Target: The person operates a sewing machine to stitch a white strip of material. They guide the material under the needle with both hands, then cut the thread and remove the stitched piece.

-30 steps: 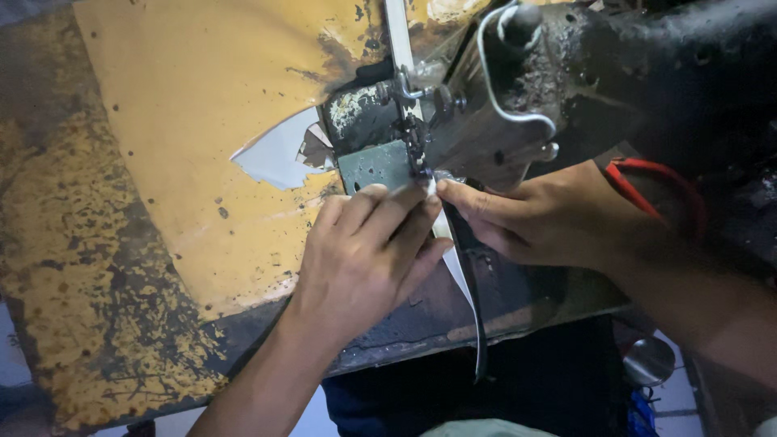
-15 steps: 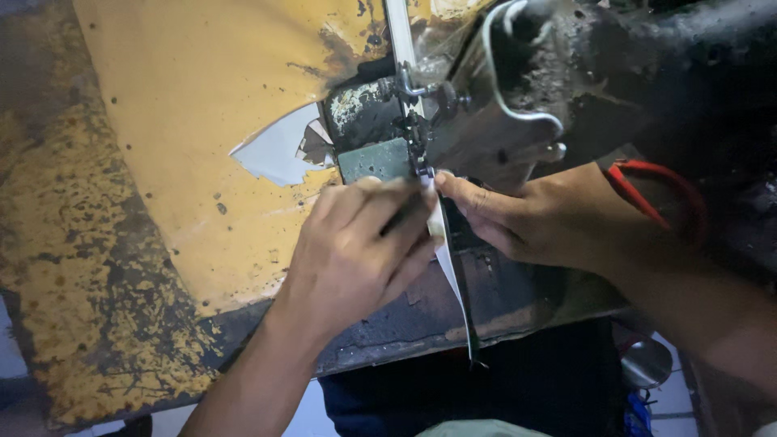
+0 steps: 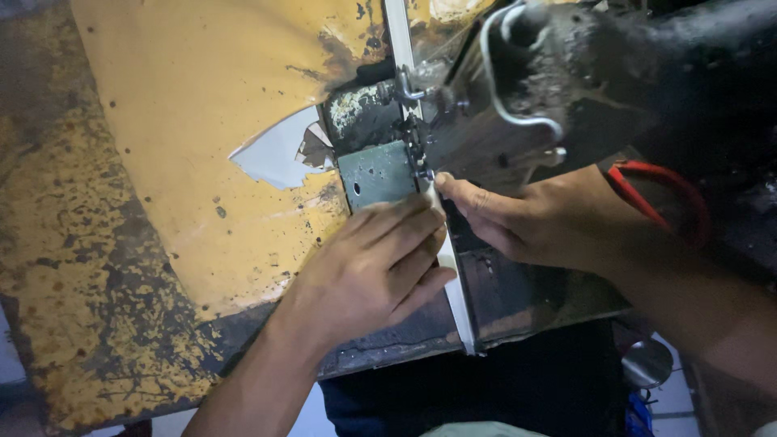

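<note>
One narrow white strip (image 3: 455, 283) runs down the middle of the view, from under the needle area of a dark, grimy sewing machine (image 3: 550, 81) toward the near edge of the surface (image 3: 97, 267), where its end hangs just over the edge. The left hand (image 3: 368, 271) lies flat on the strip's left side, fingers (image 3: 396, 231) stretched out and close together, pressing down rather than gripping; their tips reach a small grey metal plate (image 3: 376, 174) set beside the needle. The right hand (image 3: 538, 222) comes in from the other side, its fingertips pinched onto the strip's right edge just below the presser foot. The machine's head overhangs and hides the strip's upper run. The surface is worn yellow with black patches, and one white torn patch (image 3: 275, 154) shows left of the plate. One red loop-shaped thing (image 3: 660, 190), possibly a tool handle, lies beyond the right wrist, and one round metal object (image 3: 647, 364) sits below the surface.
</note>
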